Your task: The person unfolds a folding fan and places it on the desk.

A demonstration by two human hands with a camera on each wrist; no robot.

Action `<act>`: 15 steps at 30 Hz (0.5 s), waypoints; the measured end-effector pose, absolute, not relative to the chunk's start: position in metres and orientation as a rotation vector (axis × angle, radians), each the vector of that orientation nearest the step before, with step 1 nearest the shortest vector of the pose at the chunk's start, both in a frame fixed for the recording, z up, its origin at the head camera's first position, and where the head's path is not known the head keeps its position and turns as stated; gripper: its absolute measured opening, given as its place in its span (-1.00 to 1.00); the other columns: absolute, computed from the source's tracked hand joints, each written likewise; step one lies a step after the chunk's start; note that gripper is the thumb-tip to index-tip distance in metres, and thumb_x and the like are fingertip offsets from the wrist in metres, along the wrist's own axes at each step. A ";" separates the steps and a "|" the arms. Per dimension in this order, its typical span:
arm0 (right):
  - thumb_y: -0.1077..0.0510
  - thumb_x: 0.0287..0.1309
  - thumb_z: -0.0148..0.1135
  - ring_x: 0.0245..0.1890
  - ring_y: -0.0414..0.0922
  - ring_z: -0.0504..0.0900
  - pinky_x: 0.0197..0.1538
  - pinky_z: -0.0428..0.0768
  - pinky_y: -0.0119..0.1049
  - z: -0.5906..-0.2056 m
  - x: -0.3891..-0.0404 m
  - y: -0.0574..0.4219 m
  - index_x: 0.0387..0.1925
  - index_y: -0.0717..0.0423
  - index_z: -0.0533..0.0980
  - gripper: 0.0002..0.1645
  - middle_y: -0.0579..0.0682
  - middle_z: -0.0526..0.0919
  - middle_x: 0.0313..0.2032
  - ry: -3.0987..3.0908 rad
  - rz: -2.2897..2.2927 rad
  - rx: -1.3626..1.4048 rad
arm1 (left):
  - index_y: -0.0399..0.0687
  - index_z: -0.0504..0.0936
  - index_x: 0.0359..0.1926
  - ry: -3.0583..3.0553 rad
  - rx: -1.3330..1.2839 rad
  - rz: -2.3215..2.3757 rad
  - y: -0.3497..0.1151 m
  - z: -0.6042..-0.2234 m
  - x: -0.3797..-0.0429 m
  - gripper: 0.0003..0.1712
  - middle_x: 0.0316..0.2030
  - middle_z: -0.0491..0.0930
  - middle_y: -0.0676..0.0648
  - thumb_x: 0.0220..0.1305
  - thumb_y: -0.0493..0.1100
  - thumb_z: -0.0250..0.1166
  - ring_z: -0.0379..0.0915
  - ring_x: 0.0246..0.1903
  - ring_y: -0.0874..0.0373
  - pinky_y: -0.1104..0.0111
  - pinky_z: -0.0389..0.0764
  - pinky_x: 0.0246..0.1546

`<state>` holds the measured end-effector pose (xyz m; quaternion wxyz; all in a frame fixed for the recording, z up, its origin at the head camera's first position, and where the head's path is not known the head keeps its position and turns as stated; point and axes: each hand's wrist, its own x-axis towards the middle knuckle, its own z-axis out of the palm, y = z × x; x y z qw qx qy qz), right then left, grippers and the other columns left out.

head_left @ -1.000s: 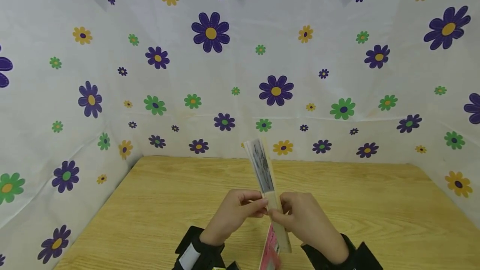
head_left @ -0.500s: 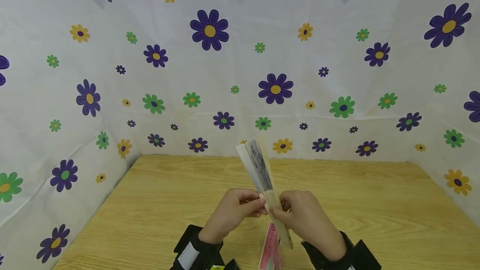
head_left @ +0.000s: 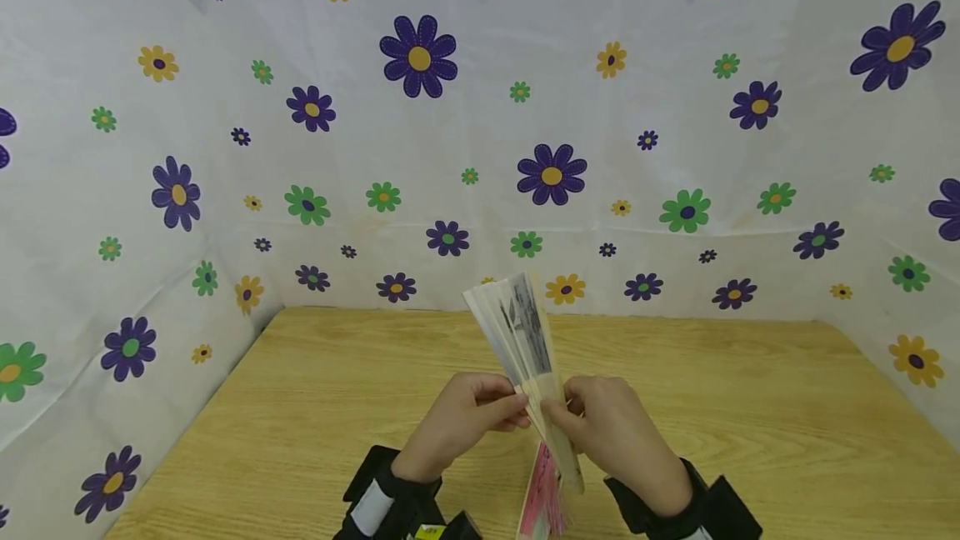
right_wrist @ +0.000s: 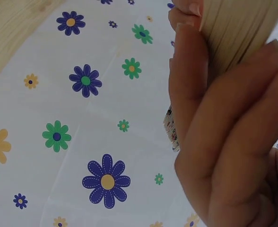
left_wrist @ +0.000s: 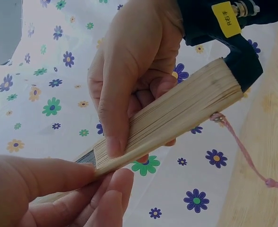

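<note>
A folding fan (head_left: pixel 551 432) with pale wooden ribs is held up between both hands, slightly spread. Its leaf (head_left: pixel 528 327), white with a dark grey picture, points up and leans left. My left hand (head_left: pixel 467 422) pinches the left edge of the ribs between thumb and fingers. On the right side, my right hand (head_left: pixel 613 432) grips the ribs, thumb in front and fingers behind. In the left wrist view a pink cord with a tassel (left_wrist: pixel 243 146) hangs from the fan's lower end. The right wrist view has fingers (right_wrist: pixel 191 71) curled around the rib bundle (right_wrist: pixel 238 33).
Under the fan, a flat pink and white item (head_left: pixel 531 507) lies on the wooden table (head_left: pixel 337 382), partly behind the tassel. A white cloth with printed flowers (head_left: pixel 480 132) surrounds the table at the back and sides. Black wrist straps (head_left: pixel 393 494) sit on both forearms.
The fan's leaf has spread wider toward the left, and more folds and picture show. My left hand has shifted slightly left along with its edge. The right hand keeps its hold.
</note>
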<state>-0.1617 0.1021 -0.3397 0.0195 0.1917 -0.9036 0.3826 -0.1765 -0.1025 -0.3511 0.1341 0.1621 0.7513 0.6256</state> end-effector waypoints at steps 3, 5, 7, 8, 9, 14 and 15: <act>0.23 0.33 0.35 -0.70 -0.26 0.52 -0.65 0.45 -0.45 -0.339 -0.161 0.102 -0.49 0.21 0.60 -0.75 -0.09 0.55 -0.65 -2.808 1.181 0.557 | -0.49 0.68 0.00 2.166 0.474 1.814 -0.102 -0.351 -0.176 -0.68 -0.20 0.78 -0.23 0.54 -0.23 0.21 0.73 -0.21 0.21 0.25 0.76 -0.01; 0.24 0.32 0.36 -0.70 -0.25 0.53 -0.65 0.42 -0.45 -0.338 -0.161 0.102 -0.51 0.19 0.59 -0.75 -0.09 0.53 -0.67 -2.812 1.157 0.498 | -0.50 0.68 0.01 2.167 0.476 1.815 -0.103 -0.351 -0.176 -0.67 -0.19 0.78 -0.24 0.54 -0.23 0.21 0.73 -0.21 0.20 0.25 0.76 -0.01; 0.24 0.30 0.37 -0.69 -0.25 0.52 -0.65 0.39 -0.45 -0.337 -0.161 0.101 -0.53 0.18 0.58 -0.74 -0.10 0.51 -0.68 -2.817 1.125 0.438 | -0.51 0.68 0.02 2.170 0.481 1.816 -0.103 -0.350 -0.176 -0.67 -0.18 0.78 -0.27 0.53 -0.24 0.21 0.74 -0.21 0.19 0.25 0.77 -0.02; 0.25 0.29 0.37 -0.69 -0.25 0.51 -0.65 0.38 -0.46 -0.337 -0.161 0.101 -0.53 0.17 0.58 -0.74 -0.10 0.51 -0.68 -2.818 1.112 0.412 | -0.51 0.68 0.02 2.171 0.482 1.817 -0.103 -0.350 -0.176 -0.67 -0.17 0.78 -0.27 0.53 -0.24 0.21 0.74 -0.21 0.18 0.25 0.77 -0.02; 0.25 0.28 0.38 -0.70 -0.25 0.51 -0.65 0.37 -0.46 -0.337 -0.161 0.101 -0.53 0.16 0.59 -0.75 -0.11 0.51 -0.68 -2.817 1.102 0.398 | -0.51 0.67 0.03 2.171 0.486 1.817 -0.103 -0.350 -0.177 -0.67 -0.17 0.77 -0.28 0.53 -0.24 0.21 0.74 -0.20 0.18 0.25 0.77 -0.02; 0.24 0.28 0.37 -0.71 -0.26 0.47 -0.66 0.36 -0.47 -0.337 -0.161 0.103 -0.55 0.15 0.58 -0.73 -0.12 0.49 -0.70 -2.813 1.086 0.443 | -0.52 0.67 0.04 2.163 0.491 1.813 -0.103 -0.350 -0.177 -0.66 -0.16 0.77 -0.29 0.53 -0.23 0.22 0.74 -0.20 0.18 0.25 0.77 -0.01; 0.24 0.29 0.37 -0.72 -0.26 0.46 -0.67 0.35 -0.46 -0.337 -0.162 0.103 -0.55 0.14 0.58 -0.73 -0.12 0.49 -0.70 -2.812 1.089 0.451 | -0.52 0.67 0.04 2.162 0.490 1.812 -0.103 -0.351 -0.177 -0.66 -0.16 0.77 -0.28 0.53 -0.24 0.22 0.74 -0.20 0.18 0.25 0.77 -0.01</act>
